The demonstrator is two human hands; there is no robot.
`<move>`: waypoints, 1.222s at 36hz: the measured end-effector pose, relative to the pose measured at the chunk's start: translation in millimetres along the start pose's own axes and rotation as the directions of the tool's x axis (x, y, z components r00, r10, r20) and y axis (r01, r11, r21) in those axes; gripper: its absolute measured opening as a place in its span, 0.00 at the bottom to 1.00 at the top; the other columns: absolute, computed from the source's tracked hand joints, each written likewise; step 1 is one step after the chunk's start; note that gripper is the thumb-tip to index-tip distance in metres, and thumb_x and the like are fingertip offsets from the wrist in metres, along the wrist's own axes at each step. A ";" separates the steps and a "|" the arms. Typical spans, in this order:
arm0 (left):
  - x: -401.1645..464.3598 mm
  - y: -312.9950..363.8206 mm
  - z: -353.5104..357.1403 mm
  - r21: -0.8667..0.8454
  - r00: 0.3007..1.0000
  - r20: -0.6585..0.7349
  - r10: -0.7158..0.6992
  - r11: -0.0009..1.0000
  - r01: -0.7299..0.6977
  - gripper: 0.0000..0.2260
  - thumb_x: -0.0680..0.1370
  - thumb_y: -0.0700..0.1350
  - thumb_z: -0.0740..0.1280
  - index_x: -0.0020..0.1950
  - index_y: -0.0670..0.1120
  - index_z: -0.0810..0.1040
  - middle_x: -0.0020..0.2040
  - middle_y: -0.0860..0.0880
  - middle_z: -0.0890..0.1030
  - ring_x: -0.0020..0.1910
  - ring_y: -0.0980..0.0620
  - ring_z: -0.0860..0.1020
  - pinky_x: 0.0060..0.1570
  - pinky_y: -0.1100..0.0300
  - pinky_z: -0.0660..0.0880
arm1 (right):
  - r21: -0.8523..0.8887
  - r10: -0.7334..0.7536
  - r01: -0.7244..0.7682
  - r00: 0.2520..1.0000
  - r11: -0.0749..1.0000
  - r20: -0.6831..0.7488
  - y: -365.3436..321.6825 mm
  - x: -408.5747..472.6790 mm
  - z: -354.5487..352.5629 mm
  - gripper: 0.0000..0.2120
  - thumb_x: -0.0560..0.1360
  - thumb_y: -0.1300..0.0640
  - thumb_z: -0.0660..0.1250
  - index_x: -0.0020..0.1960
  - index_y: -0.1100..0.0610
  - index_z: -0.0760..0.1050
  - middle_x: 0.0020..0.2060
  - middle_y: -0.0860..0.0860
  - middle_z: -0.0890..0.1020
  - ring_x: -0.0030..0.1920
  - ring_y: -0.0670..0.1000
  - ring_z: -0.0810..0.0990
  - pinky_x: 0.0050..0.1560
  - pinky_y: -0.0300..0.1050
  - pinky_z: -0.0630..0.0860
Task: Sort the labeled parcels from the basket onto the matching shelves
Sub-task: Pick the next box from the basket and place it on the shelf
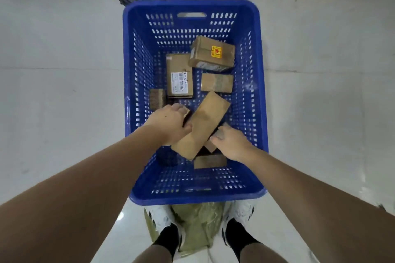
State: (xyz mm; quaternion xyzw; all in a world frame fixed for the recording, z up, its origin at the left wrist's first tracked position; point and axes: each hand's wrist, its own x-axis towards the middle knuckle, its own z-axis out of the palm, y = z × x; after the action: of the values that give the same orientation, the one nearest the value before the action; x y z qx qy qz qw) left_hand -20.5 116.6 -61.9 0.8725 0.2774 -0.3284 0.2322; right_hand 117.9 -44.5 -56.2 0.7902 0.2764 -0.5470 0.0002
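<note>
a long parcel [202,123], tilted toward 1 o'clock, is grasped inside the basket [261,92] by both grips: the left hand [170,123] on its 9 o'clock edge, the right hand [229,142] on its 4 o'clock edge. other parcels [179,74] lie toward 12 o'clock.

A bright blue basket [259,92], its walls and floor perforated with rows of small slots, stands on a pale grey-white tiled floor [59,83]. Inside lie plain brown cardboard parcels; one box [211,54] carries a yellow sticker with red print, another box [179,76] a white label with black text. White shoes [162,218] speckled with dark marks and black socks [167,236] show below, over an olive-green bag [199,222].
</note>
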 end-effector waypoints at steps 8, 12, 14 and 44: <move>113.4 -44.8 145.4 -0.544 0.976 -0.006 -0.219 0.819 0.181 0.28 0.83 0.62 0.60 0.78 0.48 0.68 0.72 0.44 0.75 0.68 0.42 0.74 0.67 0.52 0.71 | 0.540 0.335 -0.300 0.941 0.786 0.036 25.0 150.8 95.9 0.16 0.83 0.43 0.61 0.61 0.55 0.70 0.52 0.52 0.76 0.55 0.57 0.78 0.49 0.49 0.73; 131.4 -36.0 200.1 -0.668 0.959 0.103 -0.264 0.696 0.263 0.37 0.80 0.72 0.50 0.81 0.49 0.65 0.72 0.42 0.76 0.67 0.40 0.76 0.66 0.46 0.74 | 0.711 0.382 -0.313 0.922 0.630 0.067 34.2 185.6 140.1 0.25 0.80 0.41 0.64 0.70 0.56 0.73 0.61 0.54 0.79 0.58 0.57 0.80 0.61 0.56 0.79; 138.1 -33.6 214.2 -0.698 0.950 0.099 -0.297 0.660 0.279 0.34 0.83 0.69 0.49 0.83 0.52 0.60 0.80 0.44 0.66 0.74 0.39 0.69 0.69 0.46 0.69 | 0.758 0.394 -0.294 0.918 0.583 0.052 32.2 196.5 154.0 0.34 0.76 0.35 0.67 0.73 0.57 0.70 0.64 0.54 0.78 0.61 0.58 0.79 0.65 0.57 0.78; -144.4 3.9 -125.3 -0.974 0.986 0.163 -0.028 -0.162 0.157 0.33 0.77 0.67 0.68 0.76 0.50 0.71 0.66 0.46 0.83 0.64 0.43 0.82 0.67 0.42 0.75 | 0.897 -0.005 -0.003 1.000 0.443 0.005 -111.7 -125.2 -85.0 0.36 0.66 0.34 0.74 0.70 0.48 0.74 0.60 0.53 0.84 0.62 0.58 0.81 0.67 0.62 0.75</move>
State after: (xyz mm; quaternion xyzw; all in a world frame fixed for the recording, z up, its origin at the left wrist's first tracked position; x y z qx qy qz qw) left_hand -53.3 139.5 125.1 0.3537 0.4810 -0.0552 0.8003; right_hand 111.4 21.3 120.0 0.6691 -0.0533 -0.6133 -0.4163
